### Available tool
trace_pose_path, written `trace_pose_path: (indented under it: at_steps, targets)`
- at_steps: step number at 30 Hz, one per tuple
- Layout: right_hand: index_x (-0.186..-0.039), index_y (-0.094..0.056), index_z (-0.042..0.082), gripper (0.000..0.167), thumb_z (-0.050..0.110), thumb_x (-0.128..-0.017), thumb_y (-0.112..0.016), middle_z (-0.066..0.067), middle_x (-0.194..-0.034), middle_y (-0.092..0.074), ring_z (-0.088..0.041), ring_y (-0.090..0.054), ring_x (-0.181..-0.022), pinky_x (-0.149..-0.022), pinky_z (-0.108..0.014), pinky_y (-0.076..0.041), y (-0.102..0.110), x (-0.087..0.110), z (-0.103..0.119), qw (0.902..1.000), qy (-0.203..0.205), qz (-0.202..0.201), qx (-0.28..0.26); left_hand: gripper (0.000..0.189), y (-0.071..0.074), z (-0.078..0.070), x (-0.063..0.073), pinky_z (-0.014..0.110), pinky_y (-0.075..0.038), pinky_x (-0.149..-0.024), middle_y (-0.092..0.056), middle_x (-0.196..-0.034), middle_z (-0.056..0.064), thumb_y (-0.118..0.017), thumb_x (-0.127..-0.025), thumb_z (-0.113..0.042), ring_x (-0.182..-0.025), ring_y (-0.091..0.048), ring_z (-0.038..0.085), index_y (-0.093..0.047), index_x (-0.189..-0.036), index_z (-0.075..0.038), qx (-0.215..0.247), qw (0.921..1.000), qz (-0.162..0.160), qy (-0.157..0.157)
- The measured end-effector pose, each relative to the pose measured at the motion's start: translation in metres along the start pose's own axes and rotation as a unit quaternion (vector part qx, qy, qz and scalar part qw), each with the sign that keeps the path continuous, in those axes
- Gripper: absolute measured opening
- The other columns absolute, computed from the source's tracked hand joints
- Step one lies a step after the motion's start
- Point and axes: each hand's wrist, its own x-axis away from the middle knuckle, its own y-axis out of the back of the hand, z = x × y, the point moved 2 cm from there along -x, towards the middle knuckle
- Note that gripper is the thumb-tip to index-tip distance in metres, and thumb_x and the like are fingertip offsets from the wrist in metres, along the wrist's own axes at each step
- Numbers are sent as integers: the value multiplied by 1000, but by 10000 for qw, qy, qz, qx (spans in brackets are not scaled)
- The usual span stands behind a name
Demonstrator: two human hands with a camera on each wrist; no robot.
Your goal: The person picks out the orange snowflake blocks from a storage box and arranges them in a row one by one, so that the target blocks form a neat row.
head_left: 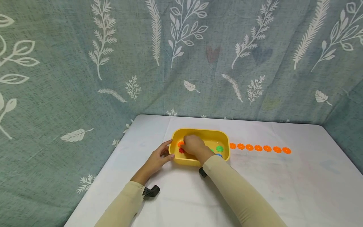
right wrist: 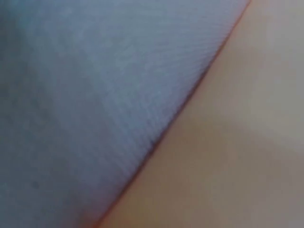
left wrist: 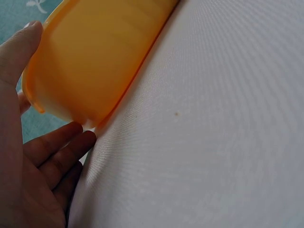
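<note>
A yellow plastic tub (head_left: 210, 135) stands on the white cloth. My left hand (head_left: 159, 157) holds its left end, thumb by the near corner and fingers along the end. In the left wrist view the left hand (left wrist: 47, 161) has its thumb at the rim and fingertips against the outer wall of the tub (left wrist: 99, 52). My right hand (head_left: 195, 146) reaches down into the tub, its fingertips largely hidden. Beside it inside lie an orange flower-shaped piece (head_left: 180, 144) and a red one (head_left: 181, 151). Green pieces (head_left: 219, 148) and a blue piece (head_left: 219, 154) lie at the right.
A row of several orange flower-shaped pieces (head_left: 258, 148) runs rightward from the tub's right end. White cloth (head_left: 283, 186) covers the table, and a leaf-patterned green curtain (head_left: 198, 78) hangs behind. The right wrist view is filled by blurred cloth (right wrist: 104, 95) and a tan surface (right wrist: 237, 142).
</note>
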Motion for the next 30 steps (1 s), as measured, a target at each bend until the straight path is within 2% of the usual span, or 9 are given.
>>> trace_pose_path:
  at_steps: [6, 8, 12, 14, 18, 22, 27, 30]
  targets:
    - [-92, -65, 11, 15, 26, -93, -65, 1, -80, -60, -18, -54, -76, -80, -31, -49, -3, 0, 3, 9997, 223, 69, -86, 68, 0, 0, 1, 48, -40, -104, -60, -128, 4, -72, -90, -32, -111, -57, 21, -38, -149, -35, 18, 10000, 16, 48]
    - [-96, -65, 11, 15, 25, -94, -64, 1, -84, -60, -18, -54, -78, -82, -31, -49, -3, 0, 3, 9997, 195, 75, -109, 68, -1, 1, 0, 48, -39, -104, -59, -130, 4, -71, -90, -33, -113, -56, 21, -38, -149, -35, 7, 10000, 33, 64]
    - [-114, -63, 8, 31, 33, -95, -61, -2, -97, -61, -20, -55, -86, -93, -33, -47, -4, 1, 3, 9998, 26, 122, -128, 68, -1, 1, 0, 48, -39, -104, -58, -132, 4, -71, -90, -34, -114, -56, 21, -38, -148, -37, 0, 10000, 38, 59]
    - [-118, -62, 8, 36, 36, -96, -61, -3, -102, -62, -20, -55, -90, -95, -34, -46, -4, 1, 4, 9998, 66, 154, -65, 68, -1, 1, -1, 48, -40, -104, -58, -132, 3, -72, -89, -34, -115, -56, 20, -39, -148, -37, 4, 10000, 18, 32]
    - [-116, -62, 9, 33, 34, -96, -62, -3, -101, -60, -19, -55, -91, -94, -33, -47, -5, 2, 7, 9990, 366, 185, 156, 67, 0, 2, -1, 47, -39, -105, -58, -132, 3, -72, -89, -33, -116, -56, 20, -39, -148, -37, 0, 10000, 14, 0]
    - [-110, -63, 9, 22, 25, -93, -65, -2, -98, -56, -18, -55, -89, -89, -31, -48, -6, 1, 8, 9983, 548, 207, -44, 68, 0, 3, -1, 49, -39, -105, -59, -131, 6, -71, -90, -33, -116, -56, 23, -37, -149, -35, -15, 10000, 78, -10]
    - [-125, -59, 6, 40, 29, -93, -65, -7, -115, -55, -21, -57, -100, -97, -33, -46, -6, 1, 7, 9987, 472, 178, -114, 68, 0, 3, -1, 51, -37, -106, -58, -132, 8, -71, -90, -31, -118, -55, 25, -37, -149, -34, 26, 9999, 97, -106]
    - [-126, -59, 4, 43, 33, -95, -63, -7, -115, -53, -21, -56, -98, -98, -33, -45, -6, 1, 6, 9990, 409, 190, -30, 68, 0, 3, -1, 51, -36, -106, -59, -132, 6, -72, -90, -32, -119, -55, 23, -38, -149, -35, 29, 9999, 67, -95]
